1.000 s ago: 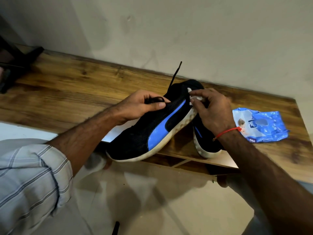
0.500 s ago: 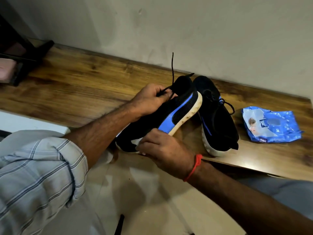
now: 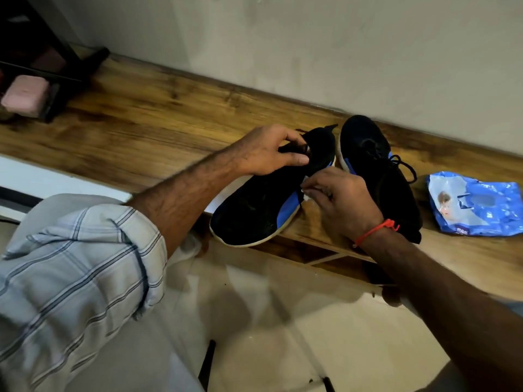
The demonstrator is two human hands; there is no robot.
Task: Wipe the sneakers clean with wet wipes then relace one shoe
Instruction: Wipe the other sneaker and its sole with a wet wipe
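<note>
Black knit with a blue side stripe and a white sole, the nearer sneaker [image 3: 254,210] lies tilted at the front edge of the wooden shelf [image 3: 147,120], its heel end hanging out past the edge over the pale floor. The person's left hand [image 3: 268,151] grips this shoe near its toe, fingers curled over the upper and pinching a bunch of black lace [image 3: 294,147] against it. The right hand [image 3: 339,199], with a red thread [image 3: 373,230] tied round its wrist, sits at the shoe's blue stripe with fingers bent around a small white wet wipe [image 3: 307,195], of which only a scrap shows between the fingertips and the shoe's side.

Just beside it, farther along the shelf, the second sneaker [image 3: 376,165] lies flat, toe toward the wall, its black lace loosely looped on top. The right wrist hides part of its heel. To the right of that shoe, near it but apart, a crumpled blue wet-wipe pack [image 3: 475,205] lies on the wood.

At the far left end of the shelf stands a dark frame [image 3: 56,75] with a pink block [image 3: 25,96] resting on it. A rolled-up checked sleeve [image 3: 79,264] covers the left upper arm.
</note>
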